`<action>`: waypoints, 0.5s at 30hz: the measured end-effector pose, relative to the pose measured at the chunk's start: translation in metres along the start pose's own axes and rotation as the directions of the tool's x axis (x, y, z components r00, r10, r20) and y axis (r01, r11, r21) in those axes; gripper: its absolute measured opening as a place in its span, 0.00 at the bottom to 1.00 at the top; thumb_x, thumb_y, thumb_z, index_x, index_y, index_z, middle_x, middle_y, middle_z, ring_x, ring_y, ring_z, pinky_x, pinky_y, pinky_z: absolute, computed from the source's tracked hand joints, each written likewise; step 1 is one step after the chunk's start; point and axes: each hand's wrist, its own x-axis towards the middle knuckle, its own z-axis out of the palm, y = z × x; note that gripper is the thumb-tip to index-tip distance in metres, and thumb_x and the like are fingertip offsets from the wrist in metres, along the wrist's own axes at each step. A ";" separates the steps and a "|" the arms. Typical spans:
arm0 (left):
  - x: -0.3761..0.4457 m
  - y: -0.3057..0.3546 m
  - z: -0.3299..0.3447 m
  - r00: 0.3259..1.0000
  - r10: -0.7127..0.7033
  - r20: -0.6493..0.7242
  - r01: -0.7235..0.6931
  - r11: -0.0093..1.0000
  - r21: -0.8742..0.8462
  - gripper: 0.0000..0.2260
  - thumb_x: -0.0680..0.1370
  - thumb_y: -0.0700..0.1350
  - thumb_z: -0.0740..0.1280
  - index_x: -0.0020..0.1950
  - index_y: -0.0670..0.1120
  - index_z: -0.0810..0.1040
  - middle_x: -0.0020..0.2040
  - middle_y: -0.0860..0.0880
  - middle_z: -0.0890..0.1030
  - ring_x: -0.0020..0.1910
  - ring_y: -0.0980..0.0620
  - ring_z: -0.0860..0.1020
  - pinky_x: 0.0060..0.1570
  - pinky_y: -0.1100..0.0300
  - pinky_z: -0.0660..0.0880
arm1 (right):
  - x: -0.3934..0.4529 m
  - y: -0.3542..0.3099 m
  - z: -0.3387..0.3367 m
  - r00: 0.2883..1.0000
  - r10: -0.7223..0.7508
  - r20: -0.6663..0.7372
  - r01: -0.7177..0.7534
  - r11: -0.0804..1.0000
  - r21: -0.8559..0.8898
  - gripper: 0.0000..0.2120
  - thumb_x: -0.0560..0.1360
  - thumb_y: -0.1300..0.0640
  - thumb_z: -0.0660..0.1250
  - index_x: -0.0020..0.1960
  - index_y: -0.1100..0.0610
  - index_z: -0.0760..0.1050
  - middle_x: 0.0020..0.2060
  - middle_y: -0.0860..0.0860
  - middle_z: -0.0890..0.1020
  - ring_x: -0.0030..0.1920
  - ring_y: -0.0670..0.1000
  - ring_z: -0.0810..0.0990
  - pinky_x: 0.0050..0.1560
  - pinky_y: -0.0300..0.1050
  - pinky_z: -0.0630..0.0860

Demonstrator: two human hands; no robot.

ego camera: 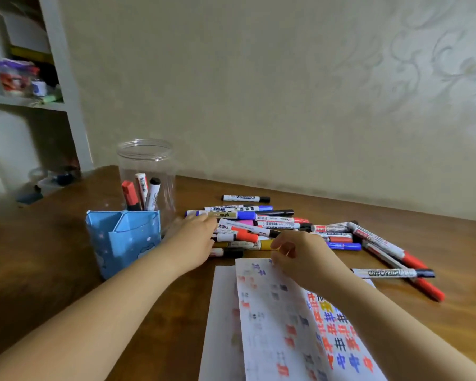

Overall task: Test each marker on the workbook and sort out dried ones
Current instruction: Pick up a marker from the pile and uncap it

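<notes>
Three markers (pixel 142 194) stand sorted in the clear jar (pixel 146 171), workbook (pixel 286 320) already shows many test marks, a large pile (pixel 261 228) remains untested; left hand (pixel 195 239) reaches fingers-extended into it, right hand (pixel 297 251) curled at the page top, grasp indeterminate.

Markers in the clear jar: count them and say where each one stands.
3. In the clear jar, a red-capped marker stands leftmost, a white-barrelled marker in the middle, and a black-capped marker on the right. The blue holder may hide more.
</notes>
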 end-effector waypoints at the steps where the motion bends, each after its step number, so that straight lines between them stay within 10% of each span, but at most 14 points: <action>1: 0.002 -0.002 0.004 0.999 -0.003 0.032 0.003 1.000 0.005 0.14 0.80 0.48 0.59 0.65 0.49 0.68 0.65 0.51 0.72 0.64 0.52 0.69 0.63 0.54 0.68 | 0.000 0.000 0.001 1.000 0.007 -0.006 -0.007 1.000 0.003 0.09 0.77 0.53 0.64 0.56 0.50 0.77 0.43 0.44 0.77 0.39 0.42 0.75 0.35 0.30 0.69; 11: -0.011 0.029 -0.016 0.984 0.151 -0.098 -0.168 0.966 -0.196 0.15 0.81 0.48 0.57 0.67 0.52 0.68 0.61 0.54 0.71 0.53 0.58 0.71 0.46 0.64 0.72 | -0.016 -0.007 -0.004 0.960 -0.236 -0.149 0.194 0.948 -0.254 0.21 0.78 0.51 0.63 0.71 0.51 0.66 0.62 0.48 0.70 0.62 0.50 0.69 0.61 0.42 0.68; 15: -0.023 0.067 -0.029 0.948 0.293 -0.120 -0.317 0.891 -0.326 0.12 0.80 0.48 0.60 0.61 0.50 0.75 0.55 0.52 0.77 0.53 0.54 0.74 0.51 0.57 0.72 | -0.032 -0.005 -0.010 0.868 -0.471 -0.155 0.343 0.796 -0.499 0.14 0.73 0.52 0.62 0.55 0.57 0.78 0.46 0.51 0.81 0.45 0.54 0.79 0.44 0.47 0.78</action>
